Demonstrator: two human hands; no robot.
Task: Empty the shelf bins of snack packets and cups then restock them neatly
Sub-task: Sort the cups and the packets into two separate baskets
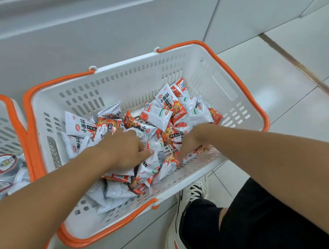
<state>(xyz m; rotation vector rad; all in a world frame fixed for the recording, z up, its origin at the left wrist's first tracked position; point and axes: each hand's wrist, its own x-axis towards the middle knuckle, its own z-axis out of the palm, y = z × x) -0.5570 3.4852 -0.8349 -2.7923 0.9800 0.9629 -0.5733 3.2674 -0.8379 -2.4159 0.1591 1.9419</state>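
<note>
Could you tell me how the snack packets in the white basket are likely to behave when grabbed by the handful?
The snack packets look like thin glossy film, so probably light, floppy and slippery. Piled loosely in the basket, they may slide from the left hand or right hand.

Snack packets [167,103] — "小面筋".

My basket [210,68] is smooth white plastic with slotted walls and glossy orange plastic handles [239,78]. The snack packets [159,113] in it are shiny, crinkled printed film. The cups [3,163] beside it have glossy printed lids. The floor [284,91] under me is polished, reflective tile.
</note>
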